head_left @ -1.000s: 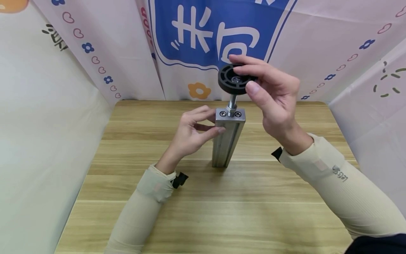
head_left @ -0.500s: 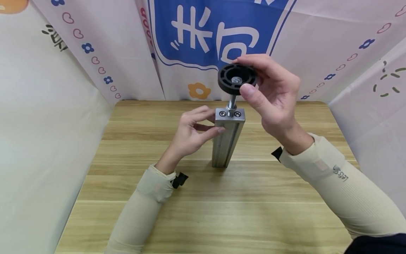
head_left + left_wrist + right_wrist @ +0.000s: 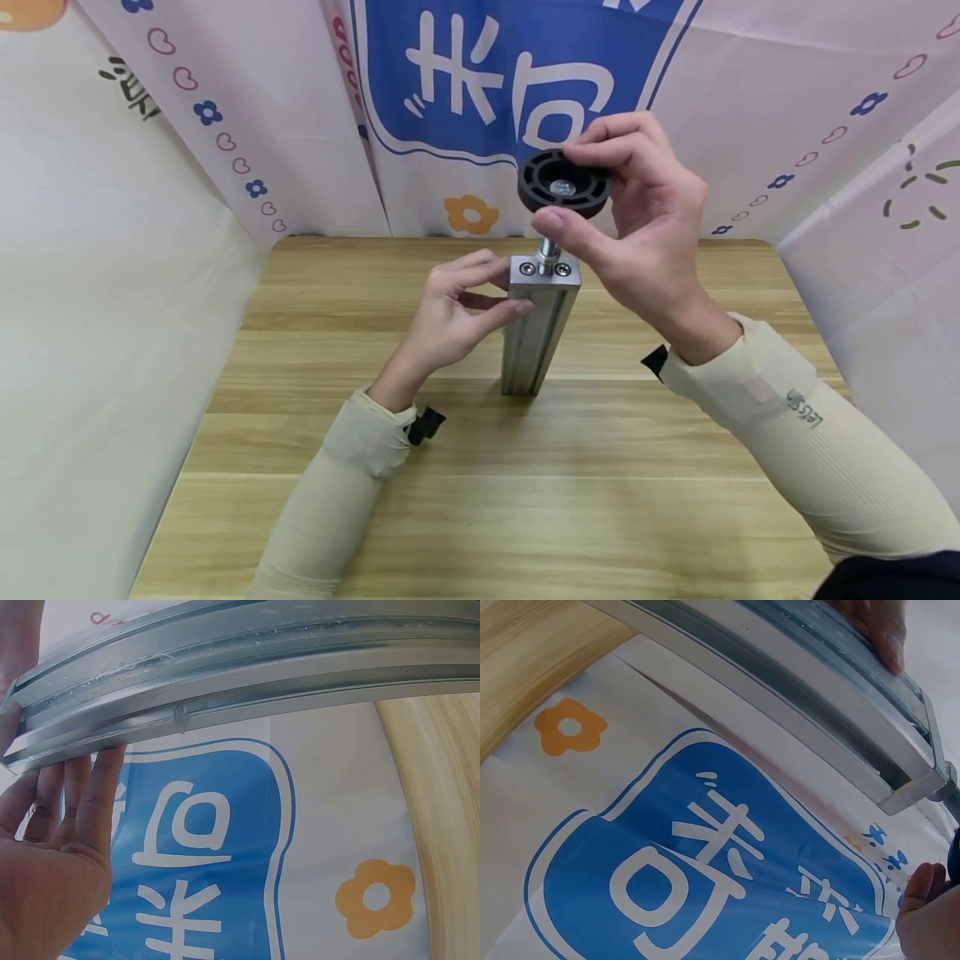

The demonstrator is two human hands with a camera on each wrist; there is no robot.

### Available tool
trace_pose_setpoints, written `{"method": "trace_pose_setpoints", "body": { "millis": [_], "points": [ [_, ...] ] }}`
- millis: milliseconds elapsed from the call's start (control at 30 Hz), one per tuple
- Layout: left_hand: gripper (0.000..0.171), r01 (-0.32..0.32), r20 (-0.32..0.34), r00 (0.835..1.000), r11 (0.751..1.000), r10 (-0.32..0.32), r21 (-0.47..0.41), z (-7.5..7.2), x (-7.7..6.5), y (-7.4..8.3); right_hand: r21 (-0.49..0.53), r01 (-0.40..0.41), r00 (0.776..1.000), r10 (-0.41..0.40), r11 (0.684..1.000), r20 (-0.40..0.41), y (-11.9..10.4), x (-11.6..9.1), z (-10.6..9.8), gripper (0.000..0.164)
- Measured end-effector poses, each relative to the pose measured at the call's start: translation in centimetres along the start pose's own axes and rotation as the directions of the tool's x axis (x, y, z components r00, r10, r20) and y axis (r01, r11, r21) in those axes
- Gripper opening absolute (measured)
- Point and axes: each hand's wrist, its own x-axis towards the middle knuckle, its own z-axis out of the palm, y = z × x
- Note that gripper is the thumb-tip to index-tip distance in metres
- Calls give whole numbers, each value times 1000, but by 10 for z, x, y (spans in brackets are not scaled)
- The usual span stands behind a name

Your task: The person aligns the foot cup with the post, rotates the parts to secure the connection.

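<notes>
The profile (image 3: pixel 534 337) is stood upright on the tabletop (image 3: pixel 457 525), topped by the end plate (image 3: pixel 561 281). Above that plate, the disc (image 3: pixel 538 190) is carried on the stem (image 3: pixel 550 250). The profile's upper end is held from the left by the left hand (image 3: pixel 453 318); the disc, from the right by the right hand (image 3: pixel 651 221). Behind the tabletop, the backdrop (image 3: pixel 450 125) is hung.

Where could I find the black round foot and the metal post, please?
Black round foot (image 3: pixel 562 188): head view, bolt head at its centre.
Metal post (image 3: pixel 528 333): head view, partway down its near side.
</notes>
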Motion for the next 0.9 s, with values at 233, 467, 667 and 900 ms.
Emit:
{"method": "trace_pose_setpoints", "body": {
  "millis": [233, 467, 667, 900],
  "points": [
    [37, -1, -3, 1000, 1000, 1, -12, 0, 0, 0, 44, -7, 1000, 7, 999, 13, 0, 3, -2, 49],
    [36, -2, -7, 1000, 1000, 2, -21, 0, 1, 0, 122, 0, 999, -4, 993, 36, 0, 3, -6, 28],
    [36, 0, -7, 1000, 1000, -1, -18, 0, 0, 0, 134, -7, 1000, 3, 991, 30, -1, 3, -5, 27],
    [37, 5, -4, 1000, 1000, -6, -20, 0, 1, 1, 91, 12, 1000, -13, 996, 15, -2, 3, -4, 29]
  ]
}}
